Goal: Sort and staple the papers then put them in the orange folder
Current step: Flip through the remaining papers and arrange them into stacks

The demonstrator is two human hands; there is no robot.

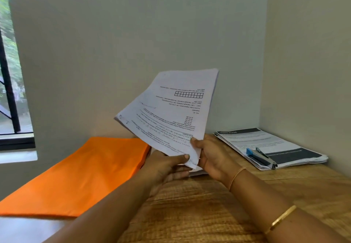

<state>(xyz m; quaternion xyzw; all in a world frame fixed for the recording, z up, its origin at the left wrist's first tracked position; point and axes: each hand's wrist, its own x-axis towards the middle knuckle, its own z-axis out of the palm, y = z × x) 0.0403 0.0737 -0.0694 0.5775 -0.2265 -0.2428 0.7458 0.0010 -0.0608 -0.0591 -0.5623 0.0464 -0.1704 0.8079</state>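
A sheaf of printed white papers (171, 110) is raised above the wooden table, tilted up and away from me. My left hand (167, 167) pinches its near edge, thumb on top. My right hand (212, 157) grips the same near corner from the right, thumb on the top sheet. The orange folder (79, 176) lies flat and closed on the left part of the table. A second stack of printed papers (284, 146) rests at the back right corner, and a blue and grey stapler (262, 157) lies on top of it.
The wooden table (209, 214) runs into a corner between two pale walls. A window with a black frame (11, 100) is at the far left. Another white sheet edge (197, 172) shows on the table under my hands.
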